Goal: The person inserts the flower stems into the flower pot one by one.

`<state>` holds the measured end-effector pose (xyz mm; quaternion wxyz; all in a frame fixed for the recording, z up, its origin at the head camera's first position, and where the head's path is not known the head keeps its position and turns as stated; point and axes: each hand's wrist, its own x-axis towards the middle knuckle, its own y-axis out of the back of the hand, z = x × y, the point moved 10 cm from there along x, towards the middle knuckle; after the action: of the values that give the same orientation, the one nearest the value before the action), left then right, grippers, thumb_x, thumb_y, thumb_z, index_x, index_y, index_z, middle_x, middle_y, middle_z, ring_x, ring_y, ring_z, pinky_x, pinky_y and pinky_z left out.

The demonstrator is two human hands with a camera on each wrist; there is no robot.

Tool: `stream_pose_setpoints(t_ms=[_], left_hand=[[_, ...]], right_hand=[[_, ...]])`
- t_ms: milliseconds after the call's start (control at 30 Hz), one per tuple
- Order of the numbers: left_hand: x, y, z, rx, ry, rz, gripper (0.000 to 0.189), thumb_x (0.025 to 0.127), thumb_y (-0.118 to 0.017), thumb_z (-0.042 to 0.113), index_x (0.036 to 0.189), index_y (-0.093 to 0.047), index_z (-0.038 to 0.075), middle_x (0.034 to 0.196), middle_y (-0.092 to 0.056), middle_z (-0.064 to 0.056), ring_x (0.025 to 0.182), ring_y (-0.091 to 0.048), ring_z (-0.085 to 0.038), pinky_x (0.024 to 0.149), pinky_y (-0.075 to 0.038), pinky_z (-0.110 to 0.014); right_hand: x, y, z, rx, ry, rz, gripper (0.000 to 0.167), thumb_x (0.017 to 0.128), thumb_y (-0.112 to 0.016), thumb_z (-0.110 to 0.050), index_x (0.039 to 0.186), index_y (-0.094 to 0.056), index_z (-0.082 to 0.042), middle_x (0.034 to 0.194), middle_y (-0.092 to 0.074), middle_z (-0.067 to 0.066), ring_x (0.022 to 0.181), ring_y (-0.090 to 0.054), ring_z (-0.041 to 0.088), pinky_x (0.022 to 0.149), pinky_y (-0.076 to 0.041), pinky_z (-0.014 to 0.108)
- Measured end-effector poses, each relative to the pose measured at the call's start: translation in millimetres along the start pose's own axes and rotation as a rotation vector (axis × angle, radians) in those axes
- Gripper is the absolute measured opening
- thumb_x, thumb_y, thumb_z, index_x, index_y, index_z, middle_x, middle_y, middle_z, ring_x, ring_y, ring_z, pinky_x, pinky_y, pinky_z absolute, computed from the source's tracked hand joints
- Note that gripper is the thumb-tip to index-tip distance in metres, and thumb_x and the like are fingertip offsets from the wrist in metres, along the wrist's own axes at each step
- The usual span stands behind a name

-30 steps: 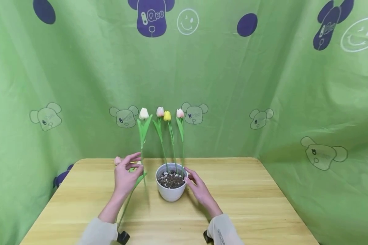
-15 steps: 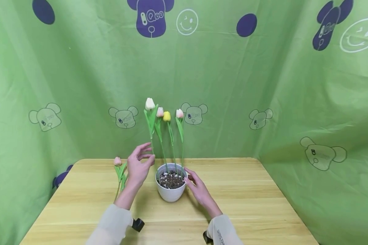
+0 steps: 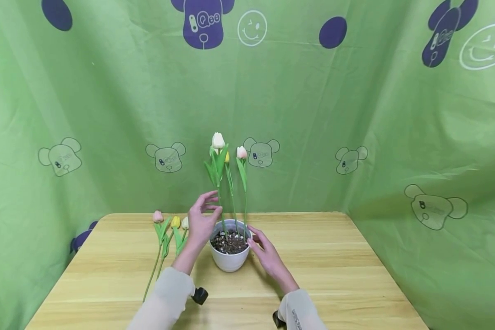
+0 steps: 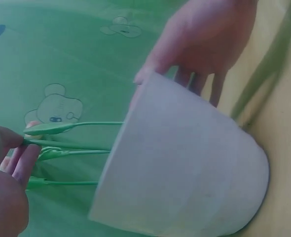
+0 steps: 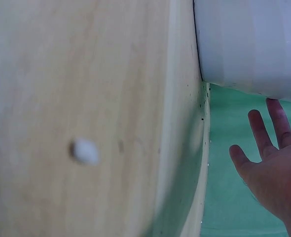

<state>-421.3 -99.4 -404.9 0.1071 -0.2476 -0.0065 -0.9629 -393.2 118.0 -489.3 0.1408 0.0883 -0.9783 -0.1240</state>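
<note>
My left hand (image 3: pixel 204 220) pinches the stem of a white tulip (image 3: pixel 218 140) between thumb and fingers, holding it upright over the white flower pot (image 3: pixel 229 262). Its lower stem reaches down into the pot; the left wrist view does not show its end. Dark soil (image 3: pixel 227 246) with white bits fills the pot. A pink tulip (image 3: pixel 241 152) and a yellow tulip (image 3: pixel 227 157) stand in it, and another is mostly hidden behind the white bloom. My right hand (image 3: pixel 270 257) touches the pot's right side, thumb at the rim, fingers mostly straight in the right wrist view (image 5: pixel 273 168).
Left of the pot, a pink tulip (image 3: pixel 158 217), a yellow tulip (image 3: pixel 175 222) and a white tulip (image 3: pixel 185 223) lie on the wooden table (image 3: pixel 321 256). A green printed curtain (image 3: pixel 297 105) surrounds the table. A small white bit (image 5: pixel 85 151) lies on the tabletop.
My left hand has carried the white tulip rightward, first raising it, from beside the pot to over it. The tulips lying on the table have come into fuller view. The right hand stays put.
</note>
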Motion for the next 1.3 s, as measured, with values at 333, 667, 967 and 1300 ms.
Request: stream_pose_setpoints(t_ms=[333, 667, 967, 1300], left_hand=[[-4.5, -17.1, -10.6, 0.024, -0.014, -0.036, 0.052, 0.087, -0.073, -0.01, 0.133, -0.066, 0.012, 0.119, -0.071, -0.015, 0.099, -0.071, -0.031, 0.074, -0.065, -0.026], [-10.2, -22.8, -16.7, 0.046, -0.028, -0.033, 0.05, 0.086, -0.074, -0.01, 0.13, -0.067, 0.013, 0.12, -0.071, -0.02, 0.099, -0.07, -0.034, 0.072, -0.063, -0.022], [-13.3, -24.0, -23.1, 0.065, -0.027, -0.041, 0.05, 0.086, -0.074, -0.01, 0.131, -0.066, 0.009, 0.118, -0.072, -0.013, 0.098, -0.071, -0.034, 0.074, -0.065, -0.025], [-19.9, -25.7, -25.9, 0.112, -0.067, -0.05, 0.052, 0.086, -0.072, -0.013, 0.131, -0.067, 0.014, 0.116, -0.072, -0.014, 0.095, -0.072, -0.035, 0.078, -0.065, -0.026]], right_hand=[[7.4, -1, 21, -0.015, -0.017, -0.006, 0.049, 0.106, -0.057, -0.015, 0.153, -0.048, -0.006, 0.123, -0.067, 0.025, 0.124, -0.059, 0.044, 0.124, -0.029, 0.066], [12.2, 0, 40, -0.019, -0.001, -0.012, 0.048, 0.105, -0.059, -0.023, 0.152, -0.05, -0.016, 0.124, -0.069, 0.016, 0.123, -0.061, 0.034, 0.125, -0.031, 0.061], [12.6, 0, 38, -0.025, -0.009, 0.012, 0.047, 0.106, -0.059, -0.018, 0.151, -0.051, -0.013, 0.127, -0.067, 0.02, 0.125, -0.06, 0.037, 0.125, -0.031, 0.061], [13.2, -1, 38, -0.013, -0.021, 0.019, 0.046, 0.105, -0.058, -0.015, 0.151, -0.051, -0.011, 0.127, -0.067, 0.023, 0.125, -0.059, 0.041, 0.125, -0.03, 0.062]])
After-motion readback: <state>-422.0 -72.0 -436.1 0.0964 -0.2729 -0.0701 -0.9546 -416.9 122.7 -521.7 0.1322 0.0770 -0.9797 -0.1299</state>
